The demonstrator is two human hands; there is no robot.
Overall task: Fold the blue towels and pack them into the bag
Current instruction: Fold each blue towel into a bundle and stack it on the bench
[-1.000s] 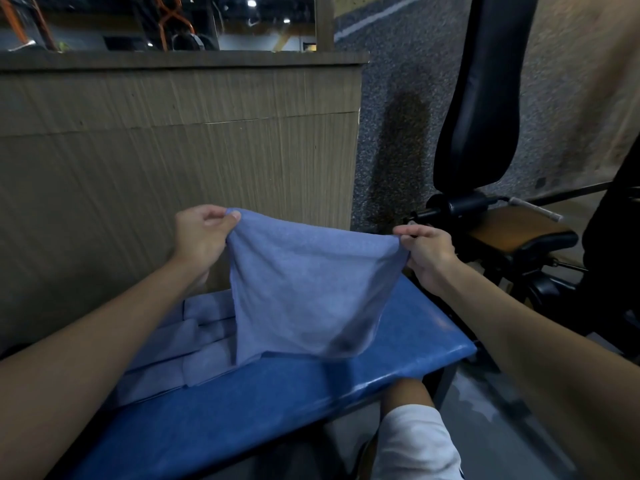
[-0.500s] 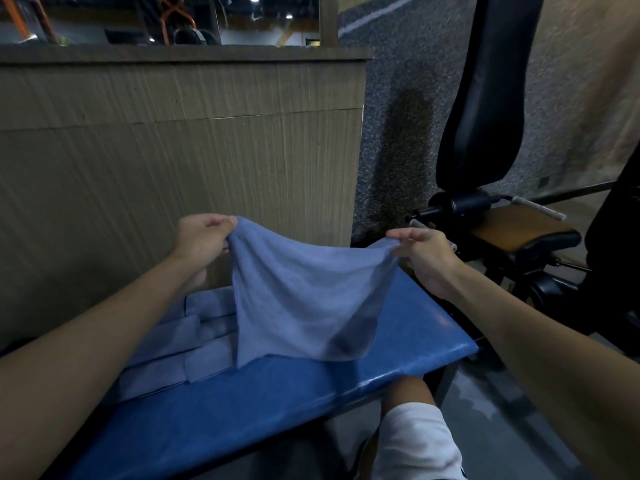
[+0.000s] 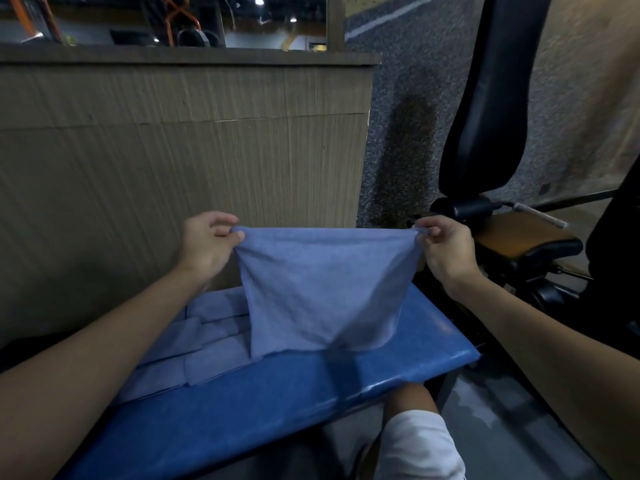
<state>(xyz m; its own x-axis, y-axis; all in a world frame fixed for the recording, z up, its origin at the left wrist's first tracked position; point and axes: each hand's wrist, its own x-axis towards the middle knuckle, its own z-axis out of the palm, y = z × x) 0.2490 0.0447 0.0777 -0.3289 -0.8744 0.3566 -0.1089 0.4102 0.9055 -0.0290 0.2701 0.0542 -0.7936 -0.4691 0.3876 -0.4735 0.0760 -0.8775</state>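
— What is the towel (image 3: pixel 322 292) made of?
— Matt blue cloth, fine nap. My worktop (image 3: pixel 311 403) is glossy, smooth, vinyl-like.
— And the far panel (image 3: pixel 173 150)?
— Matt wood grain. The seat back (image 3: pixel 485 98) on the right is smooth black padding, slightly shiny.

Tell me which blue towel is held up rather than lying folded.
The spread towel, pinched at its top corners by the left hand and right hand. The other towels lie folded on the blue bench, to its left.
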